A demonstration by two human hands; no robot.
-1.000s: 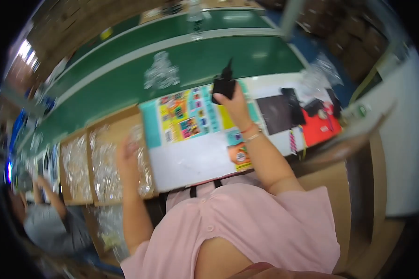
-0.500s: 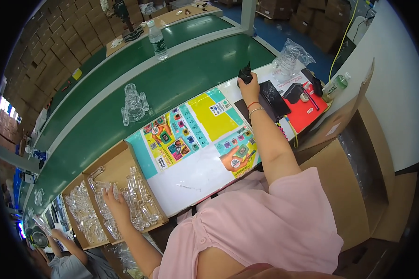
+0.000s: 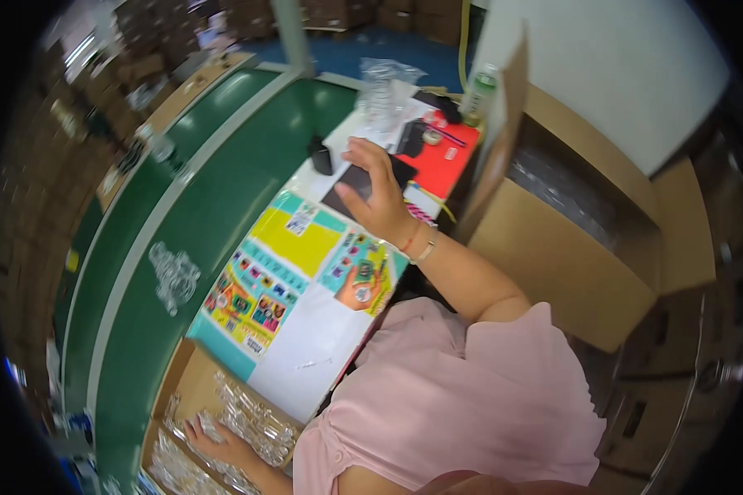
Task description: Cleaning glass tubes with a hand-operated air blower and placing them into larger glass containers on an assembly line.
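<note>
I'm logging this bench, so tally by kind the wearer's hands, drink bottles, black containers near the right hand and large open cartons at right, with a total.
Hands: 2 (left hand, right hand)
Drink bottles: 2 (clear bottle, green-labelled bottle)
Black container: 1
Large open carton: 1
Total: 6

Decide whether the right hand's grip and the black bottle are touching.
Apart. The head view shows a gap, with pale work surface visible between the right hand's grip and the black bottle.
</note>
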